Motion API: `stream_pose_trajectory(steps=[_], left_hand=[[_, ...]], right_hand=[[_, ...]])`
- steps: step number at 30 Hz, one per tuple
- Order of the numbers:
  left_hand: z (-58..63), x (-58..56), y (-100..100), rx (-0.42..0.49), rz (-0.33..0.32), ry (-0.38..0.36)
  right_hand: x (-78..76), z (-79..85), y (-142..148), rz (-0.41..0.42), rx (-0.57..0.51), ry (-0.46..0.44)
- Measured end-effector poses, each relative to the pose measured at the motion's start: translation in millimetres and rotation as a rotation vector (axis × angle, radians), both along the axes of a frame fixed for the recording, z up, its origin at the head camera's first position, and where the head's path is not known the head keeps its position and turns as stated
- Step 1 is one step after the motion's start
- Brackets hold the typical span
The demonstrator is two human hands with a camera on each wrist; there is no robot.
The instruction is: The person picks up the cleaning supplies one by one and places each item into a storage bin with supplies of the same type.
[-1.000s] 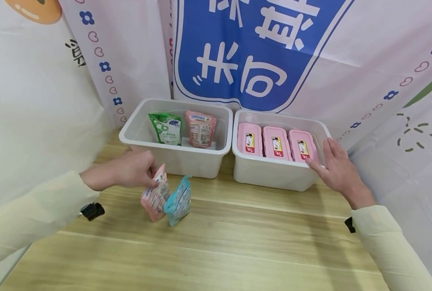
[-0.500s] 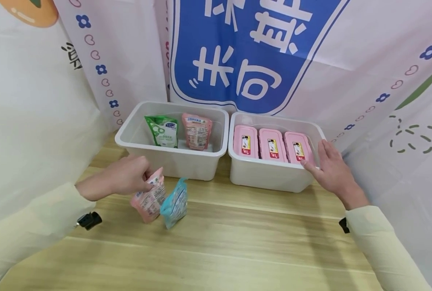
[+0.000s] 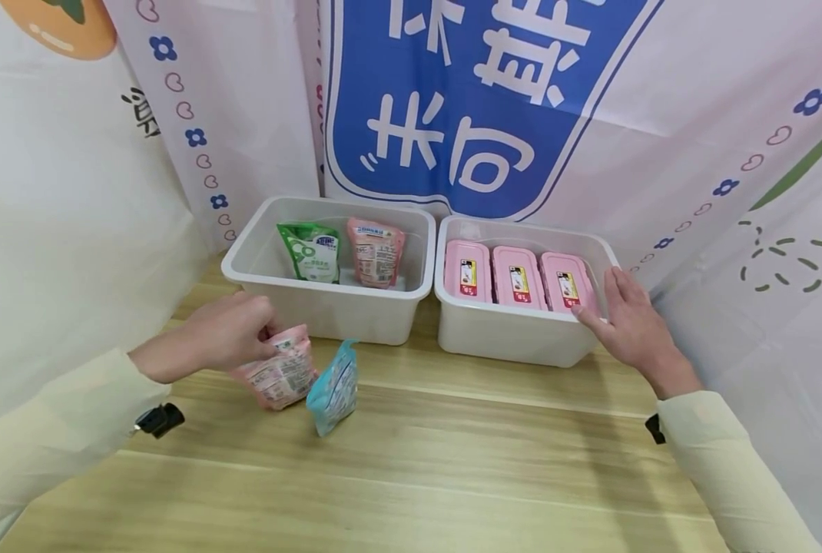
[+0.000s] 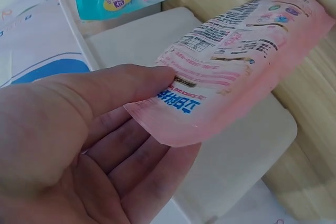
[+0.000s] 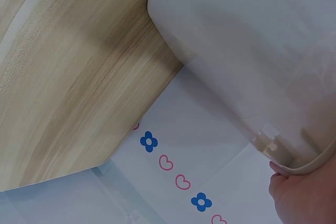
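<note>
I'm watching the left hand (image 3: 231,330) pinch one pink pouch (image 3: 285,376) over the worktop (image 3: 418,461); beside it, one blue pouch (image 3: 335,392). Left bin (image 3: 335,313): two bags (image 3: 378,257). Right bin (image 3: 504,332): three boxes (image 3: 519,273) (all pink!), the right hand (image 3: 628,322) on its rim, thumb spread from fingers.

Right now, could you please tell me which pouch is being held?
The pink pouch outside the left bin: the left hand pinches one end. No hand touches the blue pouch, and the green pouch and other pink pouch sit in the bin.
</note>
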State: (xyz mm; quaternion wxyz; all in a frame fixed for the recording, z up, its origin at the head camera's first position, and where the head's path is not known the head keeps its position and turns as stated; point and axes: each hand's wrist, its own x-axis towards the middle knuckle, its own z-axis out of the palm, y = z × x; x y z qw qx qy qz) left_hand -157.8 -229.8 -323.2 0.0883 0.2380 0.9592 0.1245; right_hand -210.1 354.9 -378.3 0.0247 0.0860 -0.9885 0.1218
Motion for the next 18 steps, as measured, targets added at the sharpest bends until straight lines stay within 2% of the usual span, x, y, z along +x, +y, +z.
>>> stream_pose_trajectory(steps=[7, 13, 18], left_hand=[[11.6, -1.9, -5.6, -0.008, -0.067, 0.064], [27.9, -3.1, -9.1, 0.009, -0.071, 0.061], [43.3, -2.4, -10.8, 0.013, -0.086, 0.078]], right_hand=[[0.9, 0.1, 1.8, -0.001, -0.006, 0.0], [1.4, 0.4, 1.3, -0.007, -0.002, -0.018], [0.1, -0.3, 0.3, 0.002, 0.005, 0.003]])
